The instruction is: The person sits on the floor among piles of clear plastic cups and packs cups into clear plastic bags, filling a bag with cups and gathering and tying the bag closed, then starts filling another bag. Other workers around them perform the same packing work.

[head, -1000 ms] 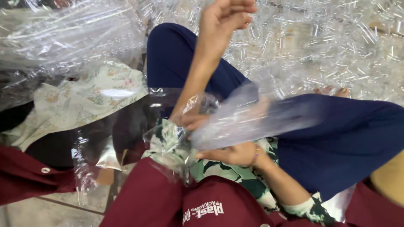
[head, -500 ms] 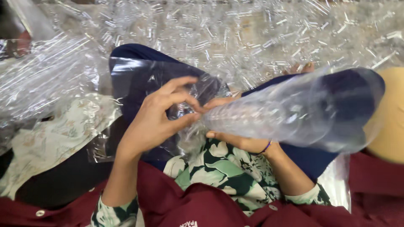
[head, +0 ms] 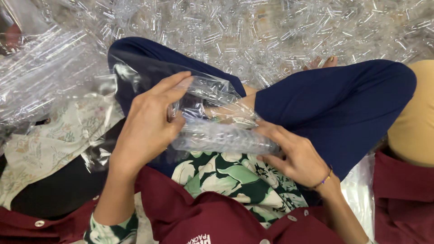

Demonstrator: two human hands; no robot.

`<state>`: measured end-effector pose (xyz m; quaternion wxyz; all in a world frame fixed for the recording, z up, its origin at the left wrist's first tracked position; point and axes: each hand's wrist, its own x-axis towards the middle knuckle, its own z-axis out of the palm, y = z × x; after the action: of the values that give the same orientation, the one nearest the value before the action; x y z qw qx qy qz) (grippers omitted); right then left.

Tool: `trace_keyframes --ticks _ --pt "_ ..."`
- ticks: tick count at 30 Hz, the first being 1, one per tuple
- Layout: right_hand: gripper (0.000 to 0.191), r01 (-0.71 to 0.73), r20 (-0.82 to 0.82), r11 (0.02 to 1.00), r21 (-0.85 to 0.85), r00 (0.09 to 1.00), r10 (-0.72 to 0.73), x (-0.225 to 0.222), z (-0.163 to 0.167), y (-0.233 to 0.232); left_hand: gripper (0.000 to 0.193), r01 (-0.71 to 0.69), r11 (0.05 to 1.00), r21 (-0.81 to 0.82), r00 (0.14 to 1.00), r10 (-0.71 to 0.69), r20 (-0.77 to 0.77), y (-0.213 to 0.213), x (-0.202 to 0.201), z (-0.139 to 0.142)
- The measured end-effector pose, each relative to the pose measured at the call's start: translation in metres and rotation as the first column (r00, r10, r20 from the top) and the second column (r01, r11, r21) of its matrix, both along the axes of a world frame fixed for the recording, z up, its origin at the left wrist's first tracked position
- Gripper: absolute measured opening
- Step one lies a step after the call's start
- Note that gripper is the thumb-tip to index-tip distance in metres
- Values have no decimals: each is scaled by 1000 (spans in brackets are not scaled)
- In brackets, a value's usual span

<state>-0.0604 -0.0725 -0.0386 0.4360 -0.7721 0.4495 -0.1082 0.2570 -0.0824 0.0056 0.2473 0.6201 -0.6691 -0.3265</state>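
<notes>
I sit cross-legged in dark blue trousers [head: 343, 104]. My left hand [head: 151, 122] and my right hand [head: 294, 156] hold a clear plastic bag [head: 217, 131] over my lap. Inside the bag lies a row of small clear plastic tubes, lying roughly level. The left hand's fingers pinch the open end of the bag at its upper left. Under the bag's right end, the right hand supports the packed tubes. A thin bracelet sits on my right wrist.
A big heap of loose clear plastic tubes [head: 271, 31] covers the floor beyond my knees. Crumpled clear plastic sheets [head: 40, 77] lie at the left over a pale floral cloth [head: 49, 140]. A tan rounded object [head: 413, 117] sits at the right edge.
The filled bag has dropped from a raised, tilted position at the right to level over my lap. My left hand came down from above and now grips the bag's open end.
</notes>
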Motion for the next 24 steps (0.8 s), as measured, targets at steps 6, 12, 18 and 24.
trace_keyframes --ticks 6,12,18,24 --pt "57 159 -72 973 165 986 -148 -19 0 22 68 78 997 12 997 -78 11 -5 -15 8" --pt "60 203 -208 979 10 958 -196 -27 -7 28 82 154 987 -40 987 -152 44 -3 -18 10" --pt "56 58 -212 998 -31 975 -63 -22 -23 29 67 448 888 105 890 -455 43 7 -69 -19" --pt "49 112 169 984 138 976 -135 -19 -47 23 84 727 686 12 680 -718 -151 34 -143 -35"
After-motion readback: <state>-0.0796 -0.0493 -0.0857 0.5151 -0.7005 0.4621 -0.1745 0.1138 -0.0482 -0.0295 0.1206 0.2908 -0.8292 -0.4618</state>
